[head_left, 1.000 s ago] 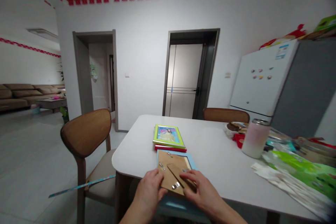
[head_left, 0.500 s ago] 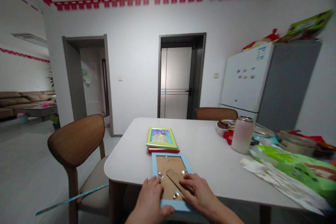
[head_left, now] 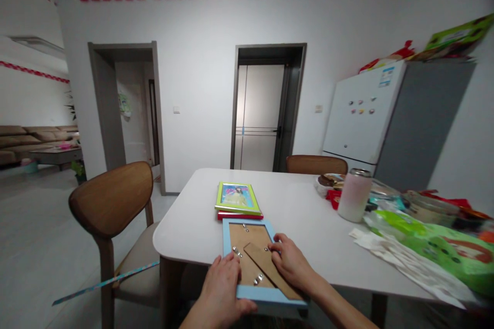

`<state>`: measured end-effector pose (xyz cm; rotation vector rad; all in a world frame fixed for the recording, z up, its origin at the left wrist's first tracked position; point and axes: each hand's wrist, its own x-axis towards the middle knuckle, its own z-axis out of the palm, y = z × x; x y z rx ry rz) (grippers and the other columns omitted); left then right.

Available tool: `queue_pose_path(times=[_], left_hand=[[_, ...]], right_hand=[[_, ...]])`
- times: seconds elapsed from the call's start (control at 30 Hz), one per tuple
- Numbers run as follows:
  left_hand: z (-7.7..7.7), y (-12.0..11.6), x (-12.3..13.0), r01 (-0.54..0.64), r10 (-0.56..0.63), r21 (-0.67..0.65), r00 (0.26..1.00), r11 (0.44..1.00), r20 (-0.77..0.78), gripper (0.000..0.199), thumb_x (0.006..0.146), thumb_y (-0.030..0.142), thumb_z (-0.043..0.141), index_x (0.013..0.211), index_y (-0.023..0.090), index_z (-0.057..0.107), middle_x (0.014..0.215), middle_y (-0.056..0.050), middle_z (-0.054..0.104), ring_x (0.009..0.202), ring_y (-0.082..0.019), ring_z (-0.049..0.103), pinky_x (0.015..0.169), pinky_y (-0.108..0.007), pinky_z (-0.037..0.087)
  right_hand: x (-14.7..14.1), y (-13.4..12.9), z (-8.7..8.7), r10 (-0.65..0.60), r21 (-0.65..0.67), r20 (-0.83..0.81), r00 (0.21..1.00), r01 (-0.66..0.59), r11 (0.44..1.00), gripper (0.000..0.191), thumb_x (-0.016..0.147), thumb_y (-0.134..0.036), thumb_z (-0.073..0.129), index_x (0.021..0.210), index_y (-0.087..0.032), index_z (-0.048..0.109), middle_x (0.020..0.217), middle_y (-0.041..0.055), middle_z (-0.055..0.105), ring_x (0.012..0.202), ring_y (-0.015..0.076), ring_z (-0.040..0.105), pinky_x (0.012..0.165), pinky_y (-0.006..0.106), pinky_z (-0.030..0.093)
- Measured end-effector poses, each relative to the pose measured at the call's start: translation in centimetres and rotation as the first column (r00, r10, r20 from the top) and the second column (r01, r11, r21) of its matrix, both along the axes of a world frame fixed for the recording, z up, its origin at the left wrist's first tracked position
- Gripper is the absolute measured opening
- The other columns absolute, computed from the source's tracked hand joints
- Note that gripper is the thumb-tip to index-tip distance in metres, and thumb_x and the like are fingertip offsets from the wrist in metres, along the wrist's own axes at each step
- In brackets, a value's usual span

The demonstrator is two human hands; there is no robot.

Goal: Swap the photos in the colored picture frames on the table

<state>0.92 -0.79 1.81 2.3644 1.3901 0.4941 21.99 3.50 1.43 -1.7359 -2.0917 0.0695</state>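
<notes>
A light-blue picture frame (head_left: pixel 227 239) lies face down at the table's near edge. Its brown backing board (head_left: pixel 247 236) shows several small metal clips and a slanting stand leg (head_left: pixel 266 270). My left hand (head_left: pixel 222 282) holds the frame's left side, fingers over the edge and thumb at the front corner. My right hand (head_left: pixel 291 262) is bent over the right side, with its fingertips at the right metal clip (head_left: pixel 266 249), which they partly cover. Just beyond, a yellow-green picture frame (head_left: pixel 237 198) lies picture up on a red frame (head_left: pixel 239 215).
On the white table (head_left: pixel 293 200), a pink-white bottle (head_left: pixel 354 195), white gloves (head_left: pixel 405 262) and a green package (head_left: pixel 443 247) stand or lie at the right. Wooden chairs flank it at the left (head_left: pixel 111 198) and far side (head_left: pixel 316 164). A patterned strip (head_left: pixel 104 284) crosses the left chair.
My right hand has moved up and right, from the stand leg to the right clip, uncovering the leg's lower end. My left hand stays on the frame. The view has shifted slightly.
</notes>
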Motion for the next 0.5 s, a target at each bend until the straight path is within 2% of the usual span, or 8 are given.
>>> queue_pose_path(times=[0.1,0.23,0.3,0.4,0.5], left_hand=[[0.1,0.0,-0.1,0.025,-0.025,0.019,1.000,1.000,0.014,0.073,0.053,0.045,0.068,0.115,0.017,0.043,0.127,-0.010,0.040,0.119,-0.024,0.030,0.102,-0.038,0.014],[0.3,-0.1,-0.1,0.025,-0.025,-0.009,1.000,1.000,0.003,0.069,0.053,0.044,0.068,0.112,0.018,0.044,0.126,-0.009,0.040,0.119,-0.027,0.030,0.101,-0.040,0.017],[0.3,-0.1,-0.1,0.027,-0.027,-0.034,1.000,0.999,-0.002,0.064,0.052,0.044,0.069,0.107,0.019,0.047,0.125,-0.008,0.041,0.118,-0.027,0.031,0.100,-0.039,0.021],[0.1,0.0,-0.1,0.045,-0.045,-0.011,0.998,0.999,0.048,0.061,0.052,0.042,0.069,0.104,0.019,0.048,0.124,-0.007,0.041,0.117,-0.025,0.033,0.099,-0.034,0.025],[-0.6,0.3,-0.2,0.054,-0.054,0.003,0.994,0.999,0.099,0.067,0.051,0.042,0.071,0.108,0.017,0.046,0.126,-0.008,0.040,0.118,-0.023,0.031,0.100,-0.030,0.025]], right_hand=[[-0.2,0.2,0.0,-0.017,0.017,0.045,0.999,0.016,1.000,0.032,0.072,-0.019,0.036,0.081,-0.020,0.067,0.101,0.0078,0.054,0.092,0.0178,0.049,0.083,0.026,0.034],[-2.0,2.3,0.1,-0.014,0.080,0.052,0.999,0.010,0.997,0.033,0.075,-0.026,0.038,0.098,-0.022,0.061,0.104,0.0058,0.057,0.093,0.0184,0.049,0.081,0.027,0.035],[-3.4,3.9,0.3,-0.013,0.045,0.034,0.999,0.011,0.999,0.031,0.076,-0.027,0.037,0.092,-0.022,0.063,0.095,0.0051,0.062,0.087,0.0162,0.053,0.074,0.024,0.036],[-5.0,6.4,0.2,-0.091,-0.003,0.033,0.995,0.091,0.996,0.029,0.077,-0.026,0.038,0.075,-0.019,0.066,0.078,0.0069,0.065,0.074,0.0155,0.057,0.064,0.023,0.037],[-5.7,7.9,-0.3,-0.150,0.002,0.027,0.988,0.150,0.989,0.027,0.076,-0.026,0.041,0.070,-0.017,0.066,0.076,0.0091,0.066,0.074,0.0167,0.058,0.060,0.023,0.036]])
